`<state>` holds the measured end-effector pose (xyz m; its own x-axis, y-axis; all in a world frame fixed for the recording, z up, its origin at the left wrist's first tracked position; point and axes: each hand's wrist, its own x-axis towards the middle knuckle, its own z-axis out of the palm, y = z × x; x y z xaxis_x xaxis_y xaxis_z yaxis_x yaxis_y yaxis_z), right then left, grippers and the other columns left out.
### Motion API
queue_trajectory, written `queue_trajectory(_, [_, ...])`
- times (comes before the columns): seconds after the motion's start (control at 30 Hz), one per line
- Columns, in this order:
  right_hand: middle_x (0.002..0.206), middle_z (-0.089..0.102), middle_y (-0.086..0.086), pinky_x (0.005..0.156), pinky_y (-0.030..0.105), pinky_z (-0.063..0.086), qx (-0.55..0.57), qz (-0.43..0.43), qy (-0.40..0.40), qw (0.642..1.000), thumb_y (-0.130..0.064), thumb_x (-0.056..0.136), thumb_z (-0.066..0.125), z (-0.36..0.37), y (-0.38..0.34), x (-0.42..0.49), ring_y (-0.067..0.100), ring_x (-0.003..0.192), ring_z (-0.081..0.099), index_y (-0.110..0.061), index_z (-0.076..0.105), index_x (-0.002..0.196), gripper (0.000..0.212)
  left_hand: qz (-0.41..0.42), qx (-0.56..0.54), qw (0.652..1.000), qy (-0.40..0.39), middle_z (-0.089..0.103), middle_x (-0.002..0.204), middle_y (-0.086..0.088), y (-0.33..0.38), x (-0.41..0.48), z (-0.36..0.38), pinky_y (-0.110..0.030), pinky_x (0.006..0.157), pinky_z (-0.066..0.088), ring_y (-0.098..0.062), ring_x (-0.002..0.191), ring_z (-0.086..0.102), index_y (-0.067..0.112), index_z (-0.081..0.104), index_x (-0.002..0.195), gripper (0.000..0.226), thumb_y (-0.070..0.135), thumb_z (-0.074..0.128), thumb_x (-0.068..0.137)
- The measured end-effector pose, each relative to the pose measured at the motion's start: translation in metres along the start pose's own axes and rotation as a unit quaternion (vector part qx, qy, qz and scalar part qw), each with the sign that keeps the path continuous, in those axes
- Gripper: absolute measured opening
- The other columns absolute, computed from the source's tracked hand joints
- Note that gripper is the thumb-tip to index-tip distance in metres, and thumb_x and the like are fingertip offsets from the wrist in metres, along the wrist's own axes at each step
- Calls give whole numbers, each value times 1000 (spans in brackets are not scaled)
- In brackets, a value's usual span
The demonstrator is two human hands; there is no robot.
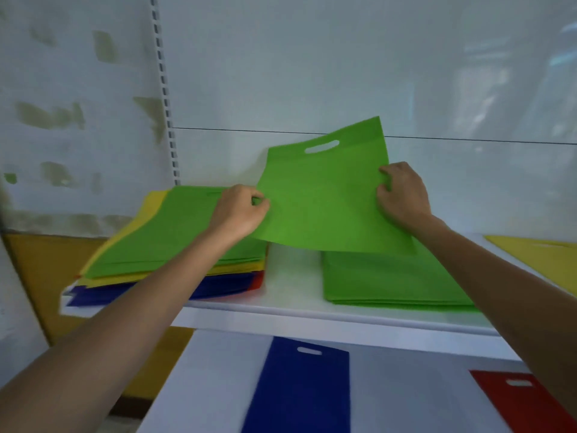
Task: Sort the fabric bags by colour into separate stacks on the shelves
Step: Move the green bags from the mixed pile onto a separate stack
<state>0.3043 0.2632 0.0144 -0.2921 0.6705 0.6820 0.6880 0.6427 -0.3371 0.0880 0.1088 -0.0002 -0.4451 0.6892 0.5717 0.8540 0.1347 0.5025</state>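
While both hands hold it in the air, the flat green non-woven fabric bag with a cut-out handle (324, 198) hangs tilted above the stack of matching green bags (390, 276) on the white upper shelf (293, 295). The left hand (240, 210) pinches its left edge and the right hand (402, 195) its right edge, fingers (385, 178) curled onto the cloth. To do this well, I judge: lower it level, square its corners over the stack, then release both sides together. A mixed pile of green, yellow, blue and red bags (175, 239) lies to the left and a yellow bag (546, 254) far right. A blue bag (299, 389) and a red bag (524, 404) rest on the lower shelf (218, 370). Behind stands a pale back panel (312, 57) with a slotted upright (165, 98).
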Motion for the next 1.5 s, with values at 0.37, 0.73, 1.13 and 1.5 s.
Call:
queue_trajectory(0.37, [123,56,21,94,37,42,-65,120,-164,977,-7,87,49,-29,131,-34,34,112,53,3,58,118,34,-47,50,990,-123,65,117,-8,75,-42,99,-30,91,47,-25,109,58,15,69,109,28,23,62,83])
queue_trajectory(0.73, [127,55,18,97,35,41,-61,131,-280,949,-13,90,48,-20,156,-41,32,117,50,1,58,120,34,-90,52,979,-174,61,117,-6,71,-50,118,-26,83,39,-23,109,54,23,65,100,19,29,59,84])
queue_trajectory(1.13, [122,59,12,97,40,43,63,50,-155,985,-20,91,50,8,41,-5,30,111,54,-9,56,124,35,-82,16,995,-50,67,106,-5,24,-4,1,-21,81,38,-17,99,58,13,68,99,16,17,59,86])
queue_trajectory(1.5, [106,61,19,76,33,49,133,39,-213,967,-18,87,57,95,-115,-4,33,95,57,4,60,104,29,-252,143,955,-58,69,100,-14,-147,-23,-106,-30,80,44,-28,97,61,6,71,90,28,30,58,87])
